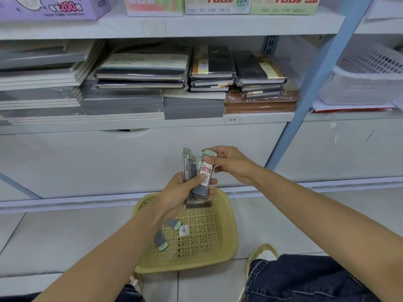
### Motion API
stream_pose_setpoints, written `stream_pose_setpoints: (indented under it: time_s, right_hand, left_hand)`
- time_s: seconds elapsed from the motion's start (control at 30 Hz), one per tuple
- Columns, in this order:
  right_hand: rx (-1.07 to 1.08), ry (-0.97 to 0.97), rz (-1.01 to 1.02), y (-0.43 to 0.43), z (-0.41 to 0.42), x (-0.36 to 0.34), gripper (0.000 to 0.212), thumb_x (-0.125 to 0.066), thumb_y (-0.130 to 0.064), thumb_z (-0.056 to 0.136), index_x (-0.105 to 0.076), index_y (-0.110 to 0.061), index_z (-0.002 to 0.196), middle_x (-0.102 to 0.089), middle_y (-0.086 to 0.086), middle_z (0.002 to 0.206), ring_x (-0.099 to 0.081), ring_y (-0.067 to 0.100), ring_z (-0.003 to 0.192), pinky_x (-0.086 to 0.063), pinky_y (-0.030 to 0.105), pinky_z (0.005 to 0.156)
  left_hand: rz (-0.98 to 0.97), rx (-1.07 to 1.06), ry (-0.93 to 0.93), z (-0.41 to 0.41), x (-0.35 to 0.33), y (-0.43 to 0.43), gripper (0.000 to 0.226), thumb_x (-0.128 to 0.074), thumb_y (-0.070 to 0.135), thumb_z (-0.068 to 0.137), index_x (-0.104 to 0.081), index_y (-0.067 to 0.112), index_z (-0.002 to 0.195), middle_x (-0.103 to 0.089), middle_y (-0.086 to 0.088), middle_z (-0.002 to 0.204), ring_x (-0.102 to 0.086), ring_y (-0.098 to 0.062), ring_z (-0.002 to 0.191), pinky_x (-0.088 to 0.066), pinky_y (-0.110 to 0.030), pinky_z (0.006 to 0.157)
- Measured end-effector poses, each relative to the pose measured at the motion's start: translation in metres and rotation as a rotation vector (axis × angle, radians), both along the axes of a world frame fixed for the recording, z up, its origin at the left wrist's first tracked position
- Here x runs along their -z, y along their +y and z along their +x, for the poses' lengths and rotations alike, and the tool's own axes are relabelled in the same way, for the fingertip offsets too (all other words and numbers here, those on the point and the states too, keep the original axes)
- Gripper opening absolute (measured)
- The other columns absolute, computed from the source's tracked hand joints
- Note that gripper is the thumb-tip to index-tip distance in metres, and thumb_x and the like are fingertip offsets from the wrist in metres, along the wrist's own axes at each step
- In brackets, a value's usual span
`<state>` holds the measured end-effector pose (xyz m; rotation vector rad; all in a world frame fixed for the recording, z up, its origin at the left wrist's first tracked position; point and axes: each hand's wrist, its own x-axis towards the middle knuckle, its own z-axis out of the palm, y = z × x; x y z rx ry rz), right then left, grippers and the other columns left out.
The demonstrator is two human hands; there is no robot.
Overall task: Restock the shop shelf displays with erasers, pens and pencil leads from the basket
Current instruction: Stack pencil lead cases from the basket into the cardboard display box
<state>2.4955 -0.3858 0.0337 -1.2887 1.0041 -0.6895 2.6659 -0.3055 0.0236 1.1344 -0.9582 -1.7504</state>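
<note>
Shop shelf [152,125] stacked with notebooks [141,70], tiled floor [65,236] | left hand [183,192]: grip closed round an upright bunch of lead cases [188,166] | right hand [231,164]: pinches the front case [207,170] by its mint cap, just above the left grip | basket [231,214]: on the floor below both grips, loose lead cases [161,239] inside

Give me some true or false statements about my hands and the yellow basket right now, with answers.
1. The left hand grips a bundle of clear pencil lead cases with mint-green caps. True.
2. The right hand hangs idle. False: its fingers pinch the capped top of the red-labelled case in that bundle.
3. The yellow perforated plastic basket sits on a shelf. False: it stands on the grey floor tiles.
4. A few loose lead cases lie in the basket. True.
</note>
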Motion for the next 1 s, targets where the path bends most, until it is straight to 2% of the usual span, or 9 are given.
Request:
stream_pose_setpoints:
  time_s: [0.13, 0.2, 0.27, 0.37, 0.43, 0.57, 0.73, 0.87, 1.0]
  right_hand:
    - [-0.035, 0.019, -0.132, -0.008, -0.012, -0.048, 0.019, -0.063, -0.012, 0.092, -0.066, -0.002, 0.108, -0.070, 0.004, 0.084, -0.060, 0.008, 0.073, -0.048, 0.020, 0.065]
    - [-0.017, 0.027, -0.232, -0.012, -0.020, -0.082, 0.015, -0.061, -0.014, 0.093, -0.066, -0.006, 0.105, -0.071, 0.003, 0.084, -0.063, 0.008, 0.075, -0.049, 0.021, 0.066]
    - [0.015, 0.060, -0.330, -0.015, -0.029, -0.116, 0.017, -0.061, -0.018, 0.094, -0.067, -0.011, 0.108, -0.073, 0.003, 0.089, -0.067, 0.010, 0.082, -0.052, 0.021, 0.068]
    - [0.115, 0.102, -0.491, -0.020, -0.045, -0.166, 0.020, -0.062, -0.022, 0.093, -0.066, -0.016, 0.112, -0.074, 0.003, 0.097, -0.071, 0.014, 0.091, -0.055, 0.023, 0.071]
    - [0.145, 0.068, -0.572, -0.023, -0.054, -0.195, 0.018, -0.063, -0.018, 0.092, -0.066, -0.016, 0.110, -0.074, 0.001, 0.096, -0.070, 0.012, 0.089, -0.055, 0.020, 0.067]
    - [0.112, -0.007, -0.617, -0.026, -0.066, -0.238, 0.017, -0.063, -0.013, 0.091, -0.065, -0.016, 0.108, -0.075, -0.001, 0.090, -0.069, 0.010, 0.084, -0.056, 0.020, 0.064]
    - [0.126, -0.006, -0.710, -0.028, -0.079, -0.279, 0.014, -0.063, -0.010, 0.091, -0.065, -0.013, 0.105, -0.075, 0.001, 0.091, -0.068, 0.010, 0.081, -0.052, 0.018, 0.061]
    - [0.294, -0.042, -0.816, -0.033, -0.097, -0.317, 0.013, -0.060, -0.009, 0.094, -0.063, -0.016, 0.104, -0.071, 0.005, 0.092, -0.067, 0.011, 0.081, -0.053, 0.021, 0.065]
    - [0.521, -0.052, -0.962, -0.043, -0.108, -0.348, 0.017, -0.059, -0.006, 0.094, -0.059, -0.023, 0.095, -0.068, 0.001, 0.089, -0.068, 0.002, 0.075, -0.053, 0.017, 0.064]
  left_hand:
    - [-0.055, 0.049, 0.085, -0.003, -0.031, -0.011, 0.030, -0.044, 0.022, 0.102, -0.059, 0.008, 0.124, -0.070, -0.017, 0.116, -0.069, -0.035, 0.102, -0.060, -0.036, 0.077]
    - [-0.092, 0.049, 0.156, -0.004, -0.055, -0.020, 0.030, -0.038, 0.017, 0.104, -0.058, 0.005, 0.123, -0.068, -0.019, 0.118, -0.068, -0.037, 0.105, -0.059, -0.037, 0.079]
    - [-0.180, 0.044, 0.135, -0.006, -0.081, -0.030, 0.030, -0.039, 0.015, 0.104, -0.058, 0.003, 0.123, -0.069, -0.021, 0.117, -0.068, -0.036, 0.105, -0.059, -0.037, 0.079]
    - [-0.289, -0.002, 0.041, -0.011, -0.124, -0.041, 0.021, -0.049, 0.020, 0.100, -0.063, 0.014, 0.116, -0.073, -0.012, 0.110, -0.071, -0.030, 0.099, -0.059, -0.034, 0.071]
    - [-0.333, -0.016, -0.019, -0.015, -0.151, -0.048, 0.022, -0.055, 0.025, 0.096, -0.061, 0.021, 0.117, -0.075, -0.004, 0.107, -0.073, -0.021, 0.092, -0.058, -0.030, 0.064]
    - [-0.412, 0.033, -0.158, -0.031, -0.195, -0.059, 0.024, -0.064, 0.029, 0.092, -0.066, 0.016, 0.112, -0.073, -0.010, 0.100, -0.058, -0.015, 0.064, -0.044, -0.020, 0.047]
    - [-0.513, -0.017, -0.145, -0.045, -0.232, -0.066, 0.023, -0.066, 0.023, 0.091, -0.065, 0.016, 0.113, -0.076, 0.001, 0.090, -0.062, -0.001, 0.057, -0.039, -0.016, 0.043]
    - [-0.486, -0.070, -0.098, -0.044, -0.256, -0.076, 0.021, -0.062, 0.026, 0.094, -0.068, 0.016, 0.112, -0.076, 0.001, 0.095, -0.069, -0.004, 0.069, -0.034, -0.014, 0.038]
    - [-0.417, -0.055, 0.004, -0.043, -0.272, -0.089, 0.021, -0.058, 0.026, 0.097, -0.068, 0.014, 0.110, -0.072, 0.000, 0.081, -0.063, -0.009, 0.061, -0.030, -0.015, 0.038]
